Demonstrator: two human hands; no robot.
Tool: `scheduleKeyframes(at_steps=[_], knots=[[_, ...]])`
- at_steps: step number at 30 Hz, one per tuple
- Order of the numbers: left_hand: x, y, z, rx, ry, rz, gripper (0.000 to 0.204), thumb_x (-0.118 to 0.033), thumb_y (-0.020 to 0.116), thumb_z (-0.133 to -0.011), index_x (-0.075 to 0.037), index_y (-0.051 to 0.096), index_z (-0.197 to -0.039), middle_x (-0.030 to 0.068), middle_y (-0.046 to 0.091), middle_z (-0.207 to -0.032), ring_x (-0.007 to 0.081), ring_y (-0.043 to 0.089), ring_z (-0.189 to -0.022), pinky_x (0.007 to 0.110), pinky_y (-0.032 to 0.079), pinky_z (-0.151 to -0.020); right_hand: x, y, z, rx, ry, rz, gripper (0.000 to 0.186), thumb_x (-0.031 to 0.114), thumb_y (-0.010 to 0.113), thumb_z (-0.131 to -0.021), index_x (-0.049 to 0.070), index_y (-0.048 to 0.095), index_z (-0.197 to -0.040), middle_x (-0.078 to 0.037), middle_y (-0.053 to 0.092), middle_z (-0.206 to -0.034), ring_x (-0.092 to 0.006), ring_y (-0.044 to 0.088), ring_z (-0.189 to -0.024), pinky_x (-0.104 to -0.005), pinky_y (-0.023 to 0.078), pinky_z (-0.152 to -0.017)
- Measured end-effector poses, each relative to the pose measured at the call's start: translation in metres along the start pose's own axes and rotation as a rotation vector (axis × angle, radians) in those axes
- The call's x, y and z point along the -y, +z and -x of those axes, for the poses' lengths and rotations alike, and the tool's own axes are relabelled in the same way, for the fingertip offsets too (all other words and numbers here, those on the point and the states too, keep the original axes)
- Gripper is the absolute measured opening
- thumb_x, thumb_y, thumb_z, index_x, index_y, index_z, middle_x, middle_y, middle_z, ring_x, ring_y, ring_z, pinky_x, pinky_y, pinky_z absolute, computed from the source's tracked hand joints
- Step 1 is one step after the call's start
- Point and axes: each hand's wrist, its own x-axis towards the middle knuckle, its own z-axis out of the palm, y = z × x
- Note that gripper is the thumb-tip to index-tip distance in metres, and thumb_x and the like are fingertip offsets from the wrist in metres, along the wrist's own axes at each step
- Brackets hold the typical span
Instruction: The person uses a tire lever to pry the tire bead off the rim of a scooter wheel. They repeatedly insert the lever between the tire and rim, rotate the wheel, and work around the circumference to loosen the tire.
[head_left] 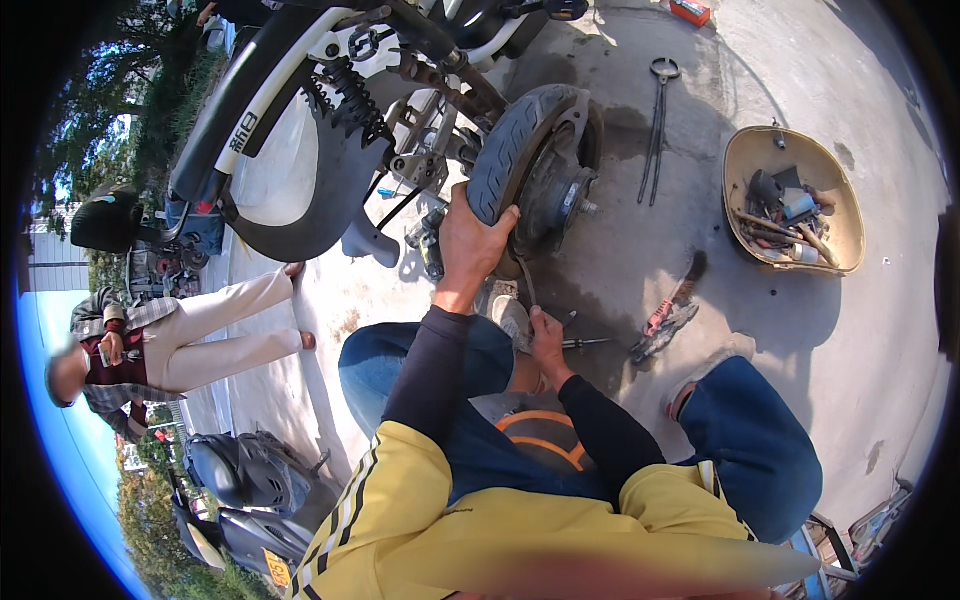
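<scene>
My left hand [475,240] grips the black tire [500,150] of the scooter's wheel, which has a dark hub [555,190] with a protruding axle. My right hand [548,342] is closed on a flat metal bar [528,280], whose upper end reaches the bottom of the wheel. Beside my right hand, a slim metal tool [592,343] lies on the ground. The wheel is at the scooter's raised body [195,180], near a black shock spring [355,105].
A beige tool bin [850,240] stands right, near long tongs [655,130] and a red-handled tool [660,325]. A red box [688,12] is at the top. A person [220,340] stands at left, above a parked dark scooter [230,480]. My bent knees flank the work.
</scene>
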Motion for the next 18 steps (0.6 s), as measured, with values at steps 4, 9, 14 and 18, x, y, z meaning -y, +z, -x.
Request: scheduleKeyframes(at_steps=[4,9,14,18], knots=[[0.031,0.003,0.02,-0.02,0.063,0.014,0.094,-0.033,0.093,-0.077,0.006,0.044,-0.147,0.0318,0.065,-0.133,0.0449,0.066,-0.121,0.047,0.052,-0.104,0.022,-0.011,-0.003,0.016,-0.023,0.074,0.059,0.05,0.058,-0.109,-0.002,0.06,-0.081,-0.006,0.052,-0.068,-0.0156,0.046,-0.069,-0.0382,0.041,-0.064],[0.079,0.003,0.036,0.153,0.006,0.17,0.091,-0.029,0.096,-0.075,0.006,0.05,-0.145,0.0255,0.068,-0.131,0.0352,0.067,-0.12,0.043,0.052,-0.104,0.037,-0.005,0.01,0.018,-0.042,0.175,0.06,0.051,0.062,-0.107,-0.006,0.067,-0.087,-0.008,0.061,-0.074,-0.0128,0.051,-0.075,-0.0377,0.046,-0.068],[0.068,0.007,0.016,0.249,0.008,0.327,0.069,-0.02,0.093,-0.076,0.006,0.062,-0.132,0.0184,0.075,-0.118,0.0257,0.072,-0.106,0.038,0.056,-0.095,0.066,0.005,0.031,0.0,0.074,0.125,0.06,0.05,0.067,-0.102,-0.01,0.073,-0.103,-0.023,0.071,-0.081,-0.0258,0.065,-0.076,-0.0433,0.052,-0.077],[0.056,0.003,0.006,0.207,0.007,0.287,0.064,-0.017,0.09,-0.076,0.007,0.063,-0.128,0.018,0.076,-0.111,0.025,0.073,-0.099,0.037,0.057,-0.091,0.047,0.028,0.027,-0.043,0.071,-0.007,0.055,0.046,0.07,-0.102,-0.009,0.072,-0.1,-0.013,0.063,-0.072,-0.0144,0.054,-0.073,-0.0392,0.048,-0.069]])
